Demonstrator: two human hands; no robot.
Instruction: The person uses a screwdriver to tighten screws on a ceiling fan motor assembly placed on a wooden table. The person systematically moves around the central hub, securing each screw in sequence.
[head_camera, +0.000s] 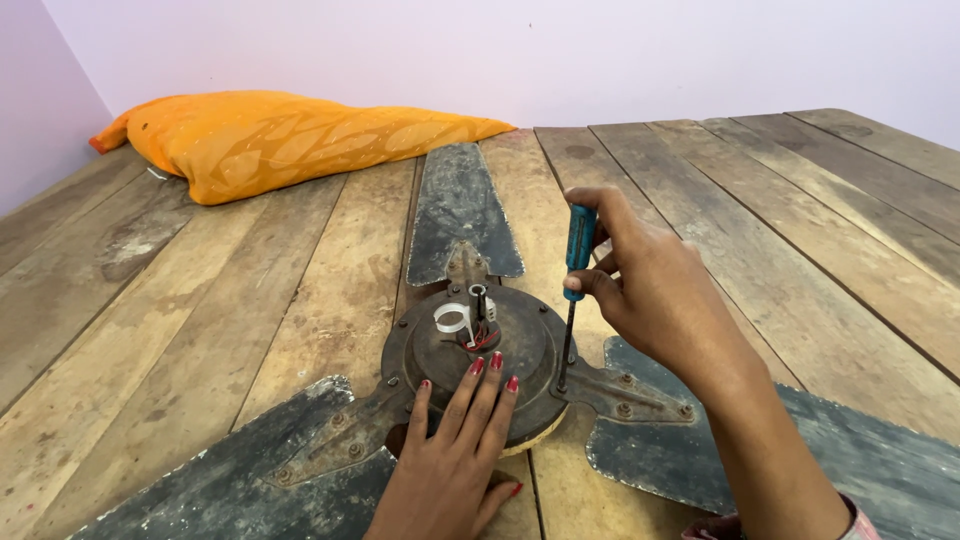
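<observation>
An old, dirty ceiling fan lies flat on a wooden plank surface, its round motor housing (440, 350) in the middle with a short shaft, white tape and red wires on top. Three dark worn blades spread out: one far (458, 205), one near left (230, 470), one near right (850, 450). My left hand (450, 460) rests flat on the near side of the housing, fingers spread. My right hand (650, 290) grips a blue-handled screwdriver (577, 255) held upright, its tip on the rusty bracket (625, 392) of the right blade, at the housing's edge.
An orange patterned pillow (270, 135) lies at the far left against a pale lilac wall. The wooden planks (800, 220) stretch wide to the right and left of the fan.
</observation>
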